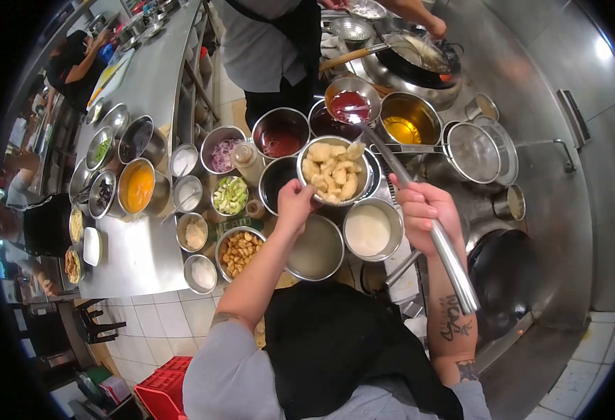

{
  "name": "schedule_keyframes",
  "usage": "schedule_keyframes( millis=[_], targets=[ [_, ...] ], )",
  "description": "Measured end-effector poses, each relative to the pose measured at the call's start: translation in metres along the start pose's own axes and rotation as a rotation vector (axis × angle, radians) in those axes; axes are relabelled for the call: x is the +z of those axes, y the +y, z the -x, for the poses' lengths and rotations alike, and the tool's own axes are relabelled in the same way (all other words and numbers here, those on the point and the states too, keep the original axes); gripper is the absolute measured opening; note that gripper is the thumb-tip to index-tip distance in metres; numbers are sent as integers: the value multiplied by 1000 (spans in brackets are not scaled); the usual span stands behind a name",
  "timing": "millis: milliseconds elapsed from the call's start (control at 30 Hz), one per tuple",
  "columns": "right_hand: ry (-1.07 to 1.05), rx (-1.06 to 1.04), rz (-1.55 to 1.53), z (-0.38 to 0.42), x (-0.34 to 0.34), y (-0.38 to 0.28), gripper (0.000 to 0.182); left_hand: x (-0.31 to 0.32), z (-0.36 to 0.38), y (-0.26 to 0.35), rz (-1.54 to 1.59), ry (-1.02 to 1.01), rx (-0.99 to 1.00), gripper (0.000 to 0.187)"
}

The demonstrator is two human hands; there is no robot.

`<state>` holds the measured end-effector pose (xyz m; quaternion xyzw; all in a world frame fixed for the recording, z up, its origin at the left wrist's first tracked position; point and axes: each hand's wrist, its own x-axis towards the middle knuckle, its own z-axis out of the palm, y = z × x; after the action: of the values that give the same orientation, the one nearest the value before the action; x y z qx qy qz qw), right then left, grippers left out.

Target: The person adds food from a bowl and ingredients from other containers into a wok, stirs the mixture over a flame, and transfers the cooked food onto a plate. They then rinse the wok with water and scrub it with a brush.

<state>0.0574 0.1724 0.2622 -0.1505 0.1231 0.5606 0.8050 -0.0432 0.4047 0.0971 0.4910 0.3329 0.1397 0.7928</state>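
My left hand (pixel 297 206) grips the near-left rim of a metal bowl (pixel 305 183) filled with pale, battered-looking pieces (pixel 332 171). My right hand (pixel 423 213) is wrapped around the thick metal handle of a long-handled cooking utensil (pixel 454 276). Its far end points up and left to the bowl's right rim, by a pot of red sauce (pixel 351 105); its head does not show clearly. Just below the bowl stand a pot of milky white liquid (pixel 369 229) and a pot of cloudy liquid (pixel 316 248).
A co-worker (pixel 269 49) stands across, beside a wok (pixel 419 59). Strainers (pixel 475 150) and a pot of yellow oil (pixel 407 126) are at right, above a black wok (pixel 503 273). Cut vegetables (pixel 230 194) and browned pieces (pixel 241 252) fill pots at left, near a steel counter (pixel 118 255).
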Motion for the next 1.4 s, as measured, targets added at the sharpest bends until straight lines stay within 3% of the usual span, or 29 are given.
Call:
schedule_keyframes(
  millis=[133,167,333,400,433,500,667,800,900,1000,1133,1233,1367,1400],
  targets=[
    [-143,-30,-120,61,17,10,38,39,-30,6,-10,-47,99,13],
    [-230,-71,-170,78,14,14,49,52,-33,8,-26,-68,127,13],
    [-246,-212,-198,182,10,37,49,123,-12,15,-36,-199,145,6],
    [-290,-285,-136,227,0,47,49,138,-46,-37,-291,-199,286,3],
    [-272,-350,-149,248,-6,50,49,156,-25,-23,-195,-239,230,5],
    [-185,-479,-227,294,-25,66,50,175,29,-24,-32,-309,43,10],
    [97,-782,-94,395,-99,93,42,220,92,-68,-92,-444,-41,10],
    [751,-947,144,441,-148,118,28,251,150,-79,-100,-597,-191,13],
    [969,-967,259,459,-201,131,18,275,170,-113,-201,-670,-203,7],
    [977,-914,259,473,-256,130,16,307,194,-136,-279,-745,-227,6],
    [885,-1080,83,445,-311,122,12,337,205,-162,-310,-823,-248,7],
    [1201,-1116,266,411,-320,130,14,359,215,-171,-346,-886,-228,10],
    [1340,-1087,347,417,-329,147,24,400,211,-196,-584,-911,-40,9],
    [1344,-1083,362,420,-327,149,26,411,216,-198,-733,-939,99,10]
  ],
)
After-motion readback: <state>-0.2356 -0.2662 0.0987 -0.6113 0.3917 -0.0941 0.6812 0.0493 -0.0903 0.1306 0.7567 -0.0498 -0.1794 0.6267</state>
